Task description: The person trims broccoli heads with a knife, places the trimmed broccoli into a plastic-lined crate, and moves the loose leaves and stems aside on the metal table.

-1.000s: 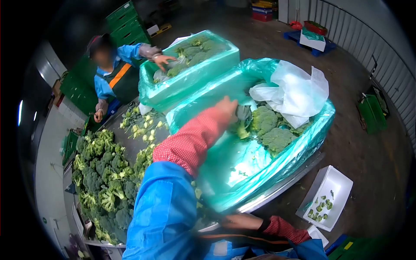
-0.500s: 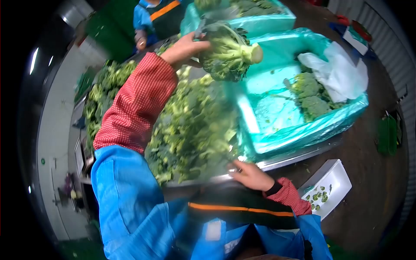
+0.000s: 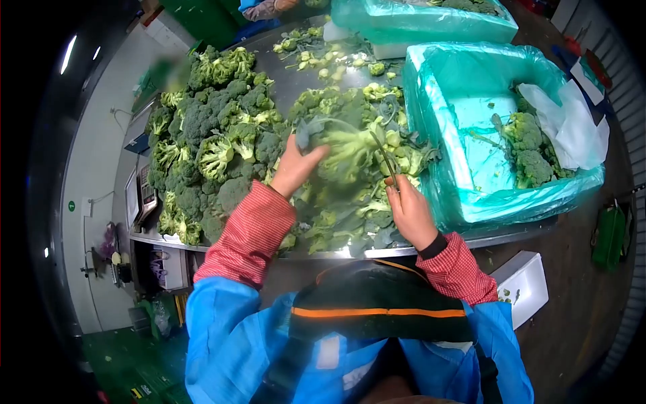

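My left hand (image 3: 299,165) is closed round a head of broccoli (image 3: 343,149), which is held over the metal table with its cut stem toward the right. In my right hand (image 3: 409,214) is a knife (image 3: 385,158), its thin dark blade pointing up and away, close beside the broccoli's stem. The fingers hide its handle. Beneath both hands lies a pile of broccoli trimmings (image 3: 330,225), pale stem pieces and leaves.
A large heap of broccoli heads (image 3: 229,118) covers the table's left side. On the right stands a crate lined with green plastic (image 3: 441,135), holding some broccoli and a white bag (image 3: 572,131). Another lined crate (image 3: 417,23) is behind it. A person's hands (image 3: 266,8) show at the far edge.
My left hand has brought the broccoli down and nearer from above the crate's corner. My right hand has risen with the knife to the broccoli's stem. The view has shifted.
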Demonstrator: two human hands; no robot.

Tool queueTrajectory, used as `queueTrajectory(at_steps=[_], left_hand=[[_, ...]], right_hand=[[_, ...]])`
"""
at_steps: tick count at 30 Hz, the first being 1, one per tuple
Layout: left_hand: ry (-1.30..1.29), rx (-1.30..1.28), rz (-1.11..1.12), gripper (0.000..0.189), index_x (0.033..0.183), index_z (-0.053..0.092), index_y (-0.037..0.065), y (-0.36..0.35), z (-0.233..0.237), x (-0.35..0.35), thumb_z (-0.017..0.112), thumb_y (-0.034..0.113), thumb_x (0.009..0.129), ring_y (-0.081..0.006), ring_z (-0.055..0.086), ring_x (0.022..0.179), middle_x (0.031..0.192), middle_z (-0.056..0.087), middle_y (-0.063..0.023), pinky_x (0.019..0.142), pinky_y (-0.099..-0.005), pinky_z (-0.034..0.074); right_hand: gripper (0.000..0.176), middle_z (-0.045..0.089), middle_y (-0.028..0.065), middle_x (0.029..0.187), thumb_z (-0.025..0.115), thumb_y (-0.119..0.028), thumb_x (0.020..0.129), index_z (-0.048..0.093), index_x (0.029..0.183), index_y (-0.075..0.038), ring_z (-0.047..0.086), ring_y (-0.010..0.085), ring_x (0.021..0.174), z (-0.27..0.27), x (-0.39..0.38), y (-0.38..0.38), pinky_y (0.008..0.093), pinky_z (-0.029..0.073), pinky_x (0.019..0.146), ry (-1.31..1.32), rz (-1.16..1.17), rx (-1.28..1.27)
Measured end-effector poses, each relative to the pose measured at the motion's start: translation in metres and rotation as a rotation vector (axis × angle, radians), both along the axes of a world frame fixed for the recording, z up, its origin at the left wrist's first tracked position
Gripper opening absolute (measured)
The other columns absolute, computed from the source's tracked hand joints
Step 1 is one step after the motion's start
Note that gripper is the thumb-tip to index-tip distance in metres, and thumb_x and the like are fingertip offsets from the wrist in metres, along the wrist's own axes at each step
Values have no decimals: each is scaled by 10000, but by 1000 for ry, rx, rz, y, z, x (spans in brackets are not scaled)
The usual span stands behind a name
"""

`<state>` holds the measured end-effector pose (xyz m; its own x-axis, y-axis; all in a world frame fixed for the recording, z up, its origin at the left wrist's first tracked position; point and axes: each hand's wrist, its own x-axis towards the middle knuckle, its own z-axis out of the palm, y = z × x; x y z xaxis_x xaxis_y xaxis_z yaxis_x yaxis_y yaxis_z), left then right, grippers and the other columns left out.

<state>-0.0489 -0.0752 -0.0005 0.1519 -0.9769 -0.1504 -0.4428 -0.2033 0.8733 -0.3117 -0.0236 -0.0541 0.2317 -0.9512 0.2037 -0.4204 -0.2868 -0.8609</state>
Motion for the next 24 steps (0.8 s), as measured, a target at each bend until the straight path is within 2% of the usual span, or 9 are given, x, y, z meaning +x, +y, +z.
queueTrajectory(at_steps=[2,4,6,7,10,13,16,21,24], left_hand=[[58,-61,47,698,1296,374,-5,8,-15,-2,742,352,822,-207,562,1054,1163,561,-135,933,-337,462],[256,-98,66,769,1353,332,-10,13,-12,-19,765,334,819,-244,539,1136,1248,529,-154,988,-370,444],[210,-141,26,843,1407,306,-20,9,-35,-18,782,330,805,-265,527,1166,1254,525,-163,1008,-389,437],[70,-104,59,880,1439,291,-21,8,-42,-19,788,323,799,-277,521,1180,1269,520,-175,1015,-397,431],[234,-115,15,747,1356,400,-6,15,-28,-37,784,319,803,-245,559,1129,1212,579,-137,993,-380,442],[344,-101,73,685,1322,435,9,19,-15,-45,782,284,799,-231,581,1095,1175,605,-119,967,-353,461],[306,-44,35,670,1332,424,19,19,-23,-41,764,249,803,-232,591,1081,1193,601,-128,946,-339,475],[153,-20,63,914,1485,237,6,11,-54,-36,761,223,768,-260,577,1164,1288,566,-191,969,-350,483],[215,-2,95,850,1459,280,39,11,-56,-44,742,160,756,-256,584,1150,1259,569,-198,949,-344,494]], right_hand=[[159,644,214,919,532,-113,972,537,1079,4,632,410,802,-6,5,-3,439,499,677,154,-18,-29],[141,649,218,943,542,-110,960,540,1056,-7,633,417,826,2,8,-4,471,507,685,228,-58,-49],[143,649,216,943,551,-109,955,542,1059,-12,633,414,821,12,8,-4,473,507,678,286,-96,-83],[138,655,206,934,563,-106,944,544,1051,-21,635,411,789,11,9,-3,477,505,648,253,-119,-166],[118,653,197,893,573,-105,937,536,1012,-22,631,411,715,26,15,4,474,502,595,292,-131,-180],[106,642,188,835,579,-110,930,523,965,-27,623,404,643,9,16,6,471,497,540,411,-182,-139],[111,630,190,792,577,-110,927,503,920,-27,625,387,611,-4,18,3,456,503,506,499,-230,-157],[60,621,158,720,546,-59,891,494,878,-34,652,334,580,-10,21,-13,416,539,500,729,-277,-189],[19,632,152,688,525,-39,873,510,882,-30,667,318,576,-19,23,-28,401,554,511,711,-221,-189]])
